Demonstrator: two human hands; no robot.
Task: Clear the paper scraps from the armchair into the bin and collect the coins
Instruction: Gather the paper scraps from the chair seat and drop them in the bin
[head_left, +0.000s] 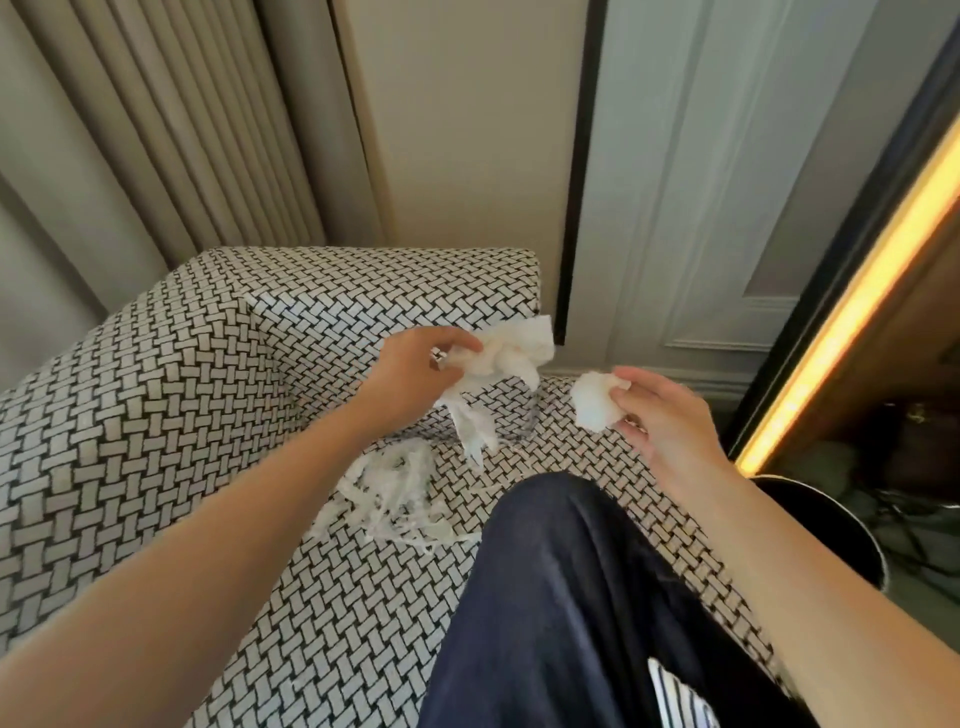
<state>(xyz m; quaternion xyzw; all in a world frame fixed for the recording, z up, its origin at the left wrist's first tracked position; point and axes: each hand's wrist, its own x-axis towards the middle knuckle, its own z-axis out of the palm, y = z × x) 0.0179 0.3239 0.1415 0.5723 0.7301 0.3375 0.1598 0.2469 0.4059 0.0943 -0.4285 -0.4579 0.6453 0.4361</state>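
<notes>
Two hands gripping paper — left hand (415, 364) clutches crumpled wad (506, 351); right hand (670, 421) pinches small ball (595, 405).

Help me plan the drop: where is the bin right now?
Head view, right side: the black bin stands beside the armchair, partly hidden behind the right forearm, lower in frame than the right hand holding a paper wad.

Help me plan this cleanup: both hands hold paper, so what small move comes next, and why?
Probably swing the right hand rightward and drop its small wad into the bin, which sits just beside that forearm. The left hand grips a bigger bunch, and scraps lie on the armchair seat.
</notes>
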